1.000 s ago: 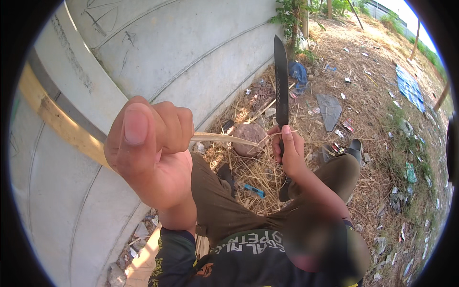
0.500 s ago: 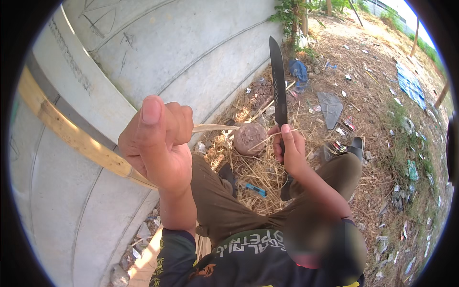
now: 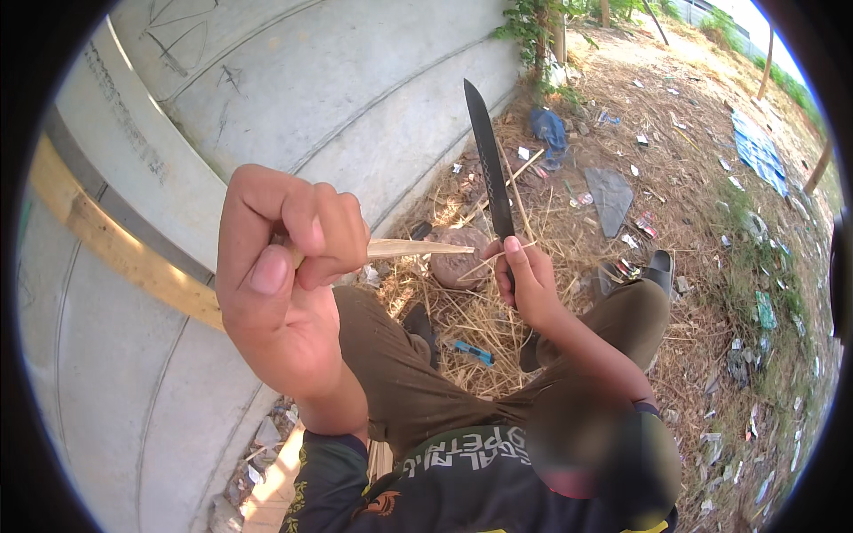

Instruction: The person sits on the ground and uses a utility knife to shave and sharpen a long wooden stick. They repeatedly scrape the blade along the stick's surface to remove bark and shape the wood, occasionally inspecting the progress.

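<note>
My left hand is raised and closed around a pale strip of split wood, perhaps bamboo, which sticks out to the right. In my right hand is the handle of a long black-bladed knife, its tip pointing away and a little left. A thin sliver crosses near my right fingers; whether they grip it I cannot tell. Beneath the strip's far end stands a round brown block, its material unclear, between my feet. The blade is apart from my left hand.
A concrete wall runs along the left, with a yellowish pole beside it. Straw-like shavings and a light-blue object lie between my legs. Litter, a grey flat piece and blue plastic lie at right.
My left wrist has turned, and the thumb now lies across the fingers, with more of the strip showing. The knife has tilted left, and my right hand has shifted slightly left.
</note>
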{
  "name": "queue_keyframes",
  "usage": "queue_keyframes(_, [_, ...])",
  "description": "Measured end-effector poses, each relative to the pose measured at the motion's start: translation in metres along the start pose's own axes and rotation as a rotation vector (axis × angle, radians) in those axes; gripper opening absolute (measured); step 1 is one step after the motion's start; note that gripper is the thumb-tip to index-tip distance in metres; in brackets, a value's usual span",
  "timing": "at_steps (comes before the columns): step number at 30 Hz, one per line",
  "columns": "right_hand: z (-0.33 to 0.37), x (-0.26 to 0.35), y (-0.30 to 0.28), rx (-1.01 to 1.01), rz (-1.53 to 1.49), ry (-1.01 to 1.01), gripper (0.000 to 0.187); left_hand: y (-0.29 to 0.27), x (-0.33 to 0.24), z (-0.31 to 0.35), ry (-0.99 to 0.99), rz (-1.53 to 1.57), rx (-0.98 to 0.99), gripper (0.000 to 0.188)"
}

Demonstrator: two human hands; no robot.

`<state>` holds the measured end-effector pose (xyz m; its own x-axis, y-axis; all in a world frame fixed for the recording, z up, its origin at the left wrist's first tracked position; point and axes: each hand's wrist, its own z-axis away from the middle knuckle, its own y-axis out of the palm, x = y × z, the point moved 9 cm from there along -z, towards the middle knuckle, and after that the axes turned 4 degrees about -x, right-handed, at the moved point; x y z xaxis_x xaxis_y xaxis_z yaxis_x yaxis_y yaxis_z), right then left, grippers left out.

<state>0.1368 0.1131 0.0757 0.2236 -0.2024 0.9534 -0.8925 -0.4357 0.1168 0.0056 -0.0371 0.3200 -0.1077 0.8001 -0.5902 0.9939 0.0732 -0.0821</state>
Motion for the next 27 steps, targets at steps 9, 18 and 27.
queue_keyframes(9, [0.014, 0.042, 0.037, 0.183, -0.003, 0.064, 0.059, -0.023, -0.009, -0.012, 0.114, -0.360, -0.170, 0.017])
queue_keyframes(18, [0.075, 0.138, 0.042, -0.028, -0.265, -0.179, 0.057, 0.008, -0.048, 0.002, 0.265, -0.594, -0.285, 0.018])
queue_keyframes(27, [0.087, 0.163, 0.036, 0.035, -0.130, 0.058, 0.053, 0.010, -0.040, -0.007, 0.247, -0.613, -0.265, 0.013])
